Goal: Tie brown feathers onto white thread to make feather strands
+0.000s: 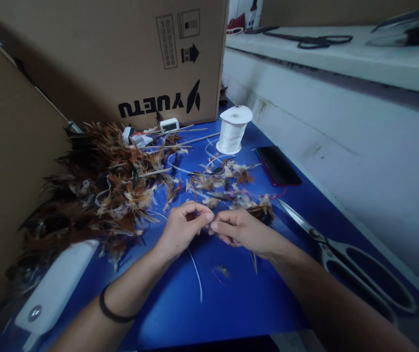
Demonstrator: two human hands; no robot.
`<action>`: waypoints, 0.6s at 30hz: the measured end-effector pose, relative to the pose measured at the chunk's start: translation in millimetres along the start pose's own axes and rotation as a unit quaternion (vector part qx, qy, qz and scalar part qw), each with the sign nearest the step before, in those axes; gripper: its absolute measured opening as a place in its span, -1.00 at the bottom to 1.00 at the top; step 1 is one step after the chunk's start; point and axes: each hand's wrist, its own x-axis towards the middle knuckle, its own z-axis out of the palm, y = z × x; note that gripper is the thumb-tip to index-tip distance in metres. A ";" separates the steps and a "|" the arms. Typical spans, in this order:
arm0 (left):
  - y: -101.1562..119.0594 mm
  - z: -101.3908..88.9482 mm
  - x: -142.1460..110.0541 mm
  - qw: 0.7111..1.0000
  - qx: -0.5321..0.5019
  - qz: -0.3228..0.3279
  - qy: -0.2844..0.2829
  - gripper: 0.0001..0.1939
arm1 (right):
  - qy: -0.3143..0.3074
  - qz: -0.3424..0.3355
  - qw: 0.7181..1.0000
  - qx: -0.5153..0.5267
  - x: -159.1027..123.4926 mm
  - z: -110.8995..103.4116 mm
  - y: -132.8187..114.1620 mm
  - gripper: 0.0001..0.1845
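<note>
Nearest the camera, both bare hands meet over the blue table top (pixel 231 303): the left hand (pixel 182 229) and the right hand (pixel 240 230) have their fingertips pinched together on a small bunch of brown feathers (pixel 262 211), whose tips poke out past the right hand, and a thin white cord (pixel 196 269) trails from the pinch down toward the person. Whether the cord is already wound round the quills cannot be told; fingers hide that spot. Judging by the layout, the work seems to be in its middle: one small bunch is in hand, a scatter of loose brown and white feathers (pixel 224 183) lies just beyond the fingers, and a big heap of dark brown and orange feathers (pixel 99 190) is to the left, some with thin wooden sticks among them, so plenty of material looks unhandled. To the right, a pair of large steel scissors (pixel 344 254) lies open-handled near the right forearm, close enough to be brushed. At lower left rests a white plastic device (pixel 53 288). Further off sit a black phone (pixel 278 166), a spool of white cord (pixel 233 129) and, at the back, a brown cardboard box (pixel 121 54) walling off the table.
</note>
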 end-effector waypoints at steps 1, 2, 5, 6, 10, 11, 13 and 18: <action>-0.4 0.0 -0.2 1.000 0.001 0.003 -0.006 -0.77 | 0.004 0.006 1.000 0.005 0.5 -0.2 0.7 -0.76; -0.7 -0.1 -0.2 1.000 -0.001 0.001 -0.011 -0.76 | 0.006 0.011 1.000 0.012 0.8 -0.4 1.1 -0.76; -0.9 -0.1 0.4 1.000 -0.014 -0.005 -0.014 -0.75 | 0.004 0.020 0.999 0.033 1.1 -1.2 1.1 -0.74; -0.7 -0.1 0.8 1.000 -0.019 -0.002 -0.012 -0.76 | 0.001 0.024 0.999 0.041 1.0 -1.4 0.7 -0.73; 0.9 -0.3 2.1 0.998 -0.058 0.004 -0.001 -0.77 | -0.013 0.042 0.996 0.078 0.7 -2.1 -1.1 -0.71; 1.2 -0.3 2.3 0.997 -0.073 0.003 0.003 -0.78 | -0.018 0.045 0.995 0.089 0.6 -2.3 -1.5 -0.70; 1.8 -0.1 2.3 0.994 -0.107 -0.005 0.007 -0.78 | -0.029 0.047 0.993 0.108 0.0 -2.6 -2.0 -0.69; 2.6 1.7 1.3 0.976 -0.207 -0.058 -0.020 -0.79 | -0.043 0.039 0.992 0.108 -1.7 -4.0 -2.2 -0.66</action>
